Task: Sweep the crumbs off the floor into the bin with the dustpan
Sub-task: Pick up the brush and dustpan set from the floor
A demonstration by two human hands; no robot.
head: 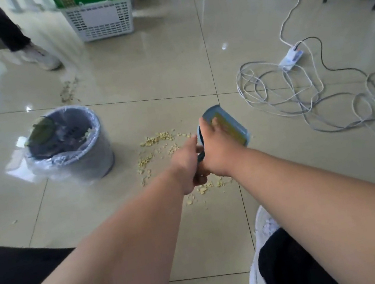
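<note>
Both forearms reach out: left hand [187, 167] curls round the dustpan [225, 126] handle, right hand [217, 147] grips its brush. Crumbs [155, 138] lie scattered beneath, beside the bin [69, 145]; a hasty stroke could flick them wider.

Glossy tiled floor [168, 70] (crumbs [156, 139], bin [69, 147], cables [298, 92])

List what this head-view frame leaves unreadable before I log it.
- Dustpan: its handle end is hidden between the two hands; whether a brush is there cannot be told.
- Left hand: fingers curl round something dark, mostly covered by the right hand.
- Bin: contents are blurred, with a greenish scrap at the rim.
- Crumbs: some lie under the hands.
- Bystander's leg: cut off by the top edge.
</note>
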